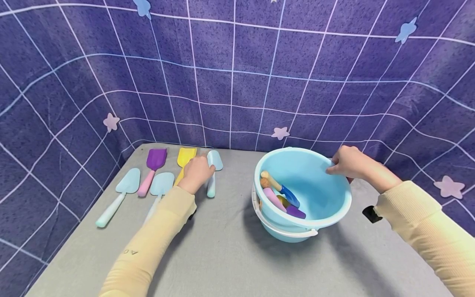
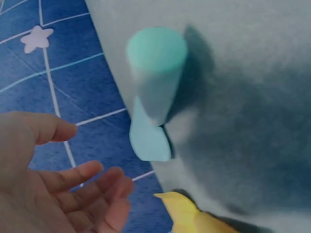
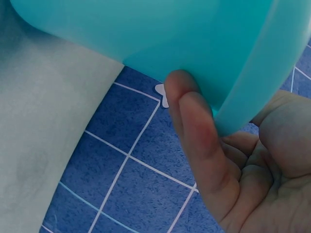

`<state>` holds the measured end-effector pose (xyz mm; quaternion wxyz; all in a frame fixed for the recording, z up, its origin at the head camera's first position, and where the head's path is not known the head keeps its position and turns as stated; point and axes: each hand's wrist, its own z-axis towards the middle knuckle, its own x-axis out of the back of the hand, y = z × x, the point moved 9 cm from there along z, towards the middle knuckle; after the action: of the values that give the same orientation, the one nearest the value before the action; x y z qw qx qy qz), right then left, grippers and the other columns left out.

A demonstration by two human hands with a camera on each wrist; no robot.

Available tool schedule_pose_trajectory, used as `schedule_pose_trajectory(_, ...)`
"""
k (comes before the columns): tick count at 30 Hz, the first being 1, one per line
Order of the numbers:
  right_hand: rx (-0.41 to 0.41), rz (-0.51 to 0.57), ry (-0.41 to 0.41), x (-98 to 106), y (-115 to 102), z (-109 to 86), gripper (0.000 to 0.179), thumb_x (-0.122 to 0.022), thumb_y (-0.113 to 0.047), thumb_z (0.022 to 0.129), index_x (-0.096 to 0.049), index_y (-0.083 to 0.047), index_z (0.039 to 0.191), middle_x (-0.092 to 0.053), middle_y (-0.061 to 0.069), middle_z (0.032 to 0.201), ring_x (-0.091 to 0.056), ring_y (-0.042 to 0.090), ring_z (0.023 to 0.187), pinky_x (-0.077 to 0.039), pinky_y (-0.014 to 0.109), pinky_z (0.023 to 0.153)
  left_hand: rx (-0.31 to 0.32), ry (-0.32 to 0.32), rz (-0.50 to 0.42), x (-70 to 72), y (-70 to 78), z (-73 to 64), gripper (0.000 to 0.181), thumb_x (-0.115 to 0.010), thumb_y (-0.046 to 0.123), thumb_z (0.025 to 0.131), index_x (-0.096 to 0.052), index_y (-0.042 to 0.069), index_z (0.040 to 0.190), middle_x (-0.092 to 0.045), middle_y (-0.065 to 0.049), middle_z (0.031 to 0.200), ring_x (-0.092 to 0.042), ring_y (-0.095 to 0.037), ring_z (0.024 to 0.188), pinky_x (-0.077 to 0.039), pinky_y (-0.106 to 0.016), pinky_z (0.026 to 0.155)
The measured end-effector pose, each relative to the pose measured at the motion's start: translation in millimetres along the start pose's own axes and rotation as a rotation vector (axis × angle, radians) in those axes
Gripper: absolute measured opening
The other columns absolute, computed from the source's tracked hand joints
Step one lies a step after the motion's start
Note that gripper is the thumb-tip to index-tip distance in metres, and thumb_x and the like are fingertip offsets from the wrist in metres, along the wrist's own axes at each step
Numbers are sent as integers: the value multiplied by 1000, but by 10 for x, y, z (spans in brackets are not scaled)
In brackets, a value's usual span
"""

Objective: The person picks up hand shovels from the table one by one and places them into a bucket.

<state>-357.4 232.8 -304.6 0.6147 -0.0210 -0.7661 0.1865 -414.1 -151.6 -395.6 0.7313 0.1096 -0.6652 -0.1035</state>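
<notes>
My left hand (image 1: 198,171) hovers among the toy shovels with its fingers loosely bent and holding nothing. Just right of it lies a light blue shovel with a mint handle (image 1: 211,185); in the left wrist view its handle end (image 2: 156,73) points at the camera. A yellow shovel (image 1: 186,156) lies partly hidden under that hand. On the right, my right hand (image 1: 349,163) grips the rim of a light blue bucket (image 1: 319,181), which leans to one side. Its fingers (image 3: 199,121) press the outer wall, thumb over the rim. Inside are a blue shovel (image 1: 290,197) and a pink-handled purple shovel (image 1: 274,200).
Left of the left hand lie a purple shovel with a pink handle (image 1: 156,159) and two light blue shovels, one far left (image 1: 129,180) and one nearer (image 1: 162,183). A purple grid-patterned cloth (image 1: 215,111) rises behind the grey table (image 1: 222,247).
</notes>
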Motion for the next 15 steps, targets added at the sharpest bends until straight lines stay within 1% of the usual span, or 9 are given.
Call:
schedule_pose_trajectory(2, 0, 0, 0, 2, 2, -3, 20, -66, -17, 82, -70, 3, 80, -64, 3, 60, -61, 14, 46, -51, 29, 47, 28, -46, 0, -79, -43, 4, 39, -54, 33, 89, -58, -2, 108, -62, -19, 99, -62, -34, 87, -49, -46, 65)
schedule_pose_trajectory(5, -2, 4, 0, 6, 2, -5, 20, -66, -17, 82, -70, 2, 79, -63, 3, 59, -61, 15, 46, -51, 29, 47, 43, -101, -2, -175, -76, 1, 41, -53, 32, 90, -57, -4, 108, -62, -19, 95, -60, -30, 79, -49, -43, 61)
schedule_pose_trajectory(9, -1, 9, 2, 12, -5, -6, 20, -66, -17, 82, -70, 2, 79, -63, 3, 60, -61, 15, 47, -51, 29, 47, 53, -132, 3, -258, -93, -2, 41, -55, 34, 88, -59, -4, 103, -63, -16, 89, -58, -26, 71, -48, -38, 58)
schedule_pose_trajectory(12, -1, 10, 4, 13, -3, -1, 20, -66, -17, 82, -69, 2, 79, -63, 3, 59, -61, 15, 47, -51, 29, 47, 64, -158, 28, -325, -102, 4, 41, -55, 37, 88, -61, -2, 97, -62, -14, 85, -57, -25, 70, -47, -36, 57)
schedule_pose_trajectory(15, -4, 9, 6, 11, 2, 1, 20, -66, -17, 82, -69, 2, 77, -63, 3, 59, -61, 15, 46, -51, 29, 47, 74, -213, 51, -416, -111, 3, 39, -55, 38, 89, -62, 0, 92, -60, -13, 83, -57, -26, 71, -48, -37, 60)
